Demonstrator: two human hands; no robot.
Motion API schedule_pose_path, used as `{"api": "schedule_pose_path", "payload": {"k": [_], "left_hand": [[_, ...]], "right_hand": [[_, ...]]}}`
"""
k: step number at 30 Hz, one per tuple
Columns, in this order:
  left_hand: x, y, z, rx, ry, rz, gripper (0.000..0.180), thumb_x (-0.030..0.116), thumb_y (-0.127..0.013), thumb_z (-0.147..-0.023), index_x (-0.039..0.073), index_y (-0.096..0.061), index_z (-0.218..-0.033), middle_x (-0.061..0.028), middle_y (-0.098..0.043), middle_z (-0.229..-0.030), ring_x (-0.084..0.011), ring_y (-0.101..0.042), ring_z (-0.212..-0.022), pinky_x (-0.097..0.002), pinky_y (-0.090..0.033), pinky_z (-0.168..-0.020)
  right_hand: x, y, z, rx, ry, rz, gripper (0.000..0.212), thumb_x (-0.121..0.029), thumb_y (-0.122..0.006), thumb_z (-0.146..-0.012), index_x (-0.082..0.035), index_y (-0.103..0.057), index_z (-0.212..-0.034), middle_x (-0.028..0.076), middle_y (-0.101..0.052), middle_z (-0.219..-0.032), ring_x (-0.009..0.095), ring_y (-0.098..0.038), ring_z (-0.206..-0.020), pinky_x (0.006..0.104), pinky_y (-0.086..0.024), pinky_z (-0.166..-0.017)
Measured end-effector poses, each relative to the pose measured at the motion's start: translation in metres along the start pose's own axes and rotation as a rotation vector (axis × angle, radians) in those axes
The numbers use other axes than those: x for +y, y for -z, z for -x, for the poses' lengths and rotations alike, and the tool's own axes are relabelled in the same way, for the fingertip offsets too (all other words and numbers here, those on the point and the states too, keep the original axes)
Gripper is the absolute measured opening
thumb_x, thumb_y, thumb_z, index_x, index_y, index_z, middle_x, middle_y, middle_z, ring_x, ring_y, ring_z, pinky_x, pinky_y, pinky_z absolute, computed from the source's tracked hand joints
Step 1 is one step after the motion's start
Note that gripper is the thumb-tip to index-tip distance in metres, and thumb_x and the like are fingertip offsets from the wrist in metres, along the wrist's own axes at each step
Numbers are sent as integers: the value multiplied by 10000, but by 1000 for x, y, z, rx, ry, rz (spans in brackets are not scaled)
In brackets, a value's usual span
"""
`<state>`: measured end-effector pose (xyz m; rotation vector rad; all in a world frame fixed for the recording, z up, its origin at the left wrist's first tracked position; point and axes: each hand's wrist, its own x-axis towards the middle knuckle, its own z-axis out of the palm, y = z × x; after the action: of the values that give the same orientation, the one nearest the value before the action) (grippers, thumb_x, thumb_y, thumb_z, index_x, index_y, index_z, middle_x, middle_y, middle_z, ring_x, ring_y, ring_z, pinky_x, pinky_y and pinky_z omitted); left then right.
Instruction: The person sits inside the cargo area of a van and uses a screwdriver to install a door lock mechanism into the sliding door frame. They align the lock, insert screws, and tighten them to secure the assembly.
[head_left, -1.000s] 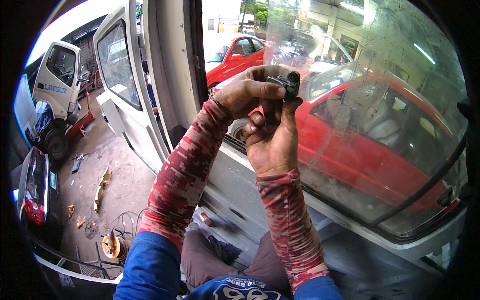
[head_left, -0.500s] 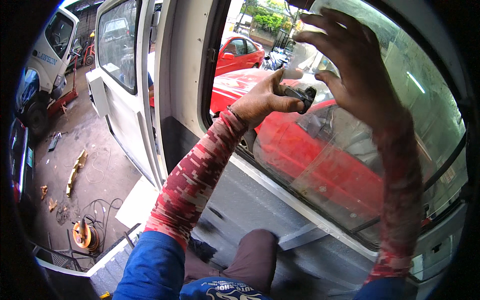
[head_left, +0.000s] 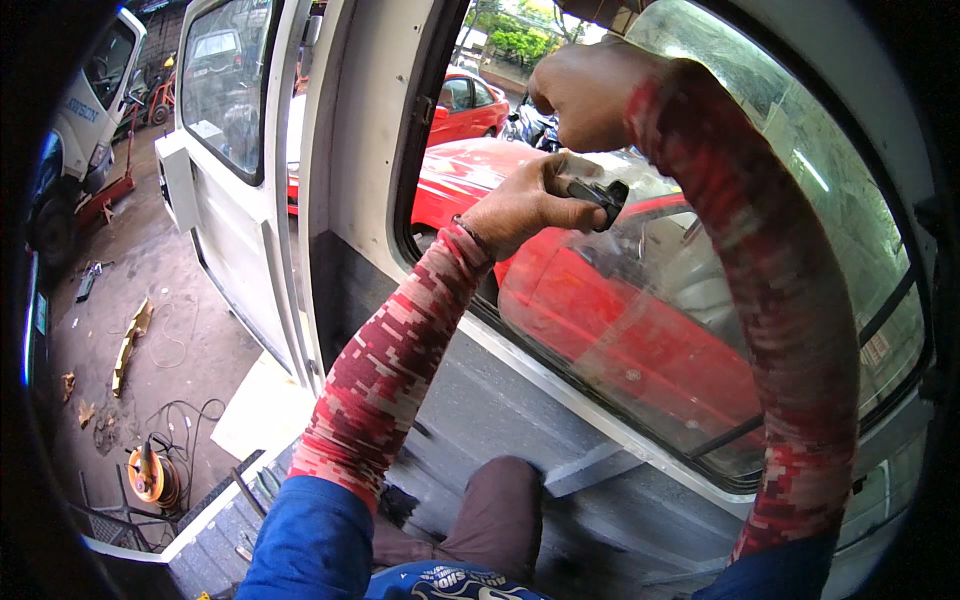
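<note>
The left hand (head_left: 520, 208) pinches a small black part (head_left: 609, 203) below the curled right hand (head_left: 590, 95), its grip hidden; seemingly a holding step, the next move calling for steadiness.

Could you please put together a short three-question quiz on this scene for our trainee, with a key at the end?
1. Multiple choice: What does the left hand hold?
A) a white cup
B) a small dark part
C) a red cloth

2. True or false: In the picture, the right hand is higher than the left hand.

3. Fill in the blank: The round cable reel on the ground at the lower left is mainly ____ in colour.

Key:
1. B
2. True
3. orange
</note>
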<state>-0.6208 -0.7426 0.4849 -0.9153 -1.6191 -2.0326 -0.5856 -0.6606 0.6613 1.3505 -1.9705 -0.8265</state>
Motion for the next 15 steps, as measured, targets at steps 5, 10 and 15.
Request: {"api": "schedule_pose_path", "payload": {"k": [5,10,15], "left_hand": [[0,1,-1,40,53,-43,459,219,-846,-772,-17,-667,-1123,-48,-704,-966,-146,-647,-888,-302,-518,-843],[-4,14,-5,-34,53,-182,337,237,-770,-846,33,-697,-1105,-40,-703,-966,-131,-644,-865,-292,-508,-816],[-11,24,-16,-242,-217,-508,396,283,-722,-903,81,-641,-1234,-73,-700,-1126,-210,-652,-1075,-385,-508,-971]], "right_hand": [[-31,-42,70,884,-137,-480,138,-23,-606,-915,11,-685,-1023,145,-706,-866,258,-698,-788,369,-538,-683],[-124,-100,145,914,-709,-1442,87,-64,-647,-965,-9,-691,-1017,41,-691,-797,81,-645,-702,239,-509,-636],[-210,-141,183,467,-834,-1703,103,-86,-670,-956,-14,-690,-1026,16,-677,-808,51,-612,-689,204,-472,-596]]}}
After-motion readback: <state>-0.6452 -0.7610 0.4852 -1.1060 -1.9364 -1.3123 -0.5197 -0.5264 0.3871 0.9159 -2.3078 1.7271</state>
